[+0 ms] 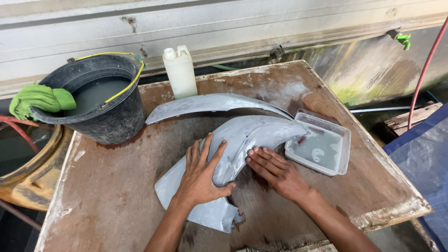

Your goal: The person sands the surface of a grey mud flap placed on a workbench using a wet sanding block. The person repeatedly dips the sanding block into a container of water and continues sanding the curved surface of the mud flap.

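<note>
A grey curved fender-like panel [252,135] lies on a worn wooden board [112,186]. My left hand [201,175] rests flat on the panel's middle, fingers spread, thumb hooked under its lower edge. My right hand [275,170] presses its fingertips against the panel's right underside edge; whether something lies under the fingers I cannot tell. A second, longer grey curved panel [210,103] lies just behind the first.
A black bucket [109,116] of cloudy water stands at the back left with a green cloth [39,98] over its rim. A white plastic jug [179,72] stands behind the panels. A clear tub [322,149] of murky water sits at the right. A red hose [422,74] hangs at far right.
</note>
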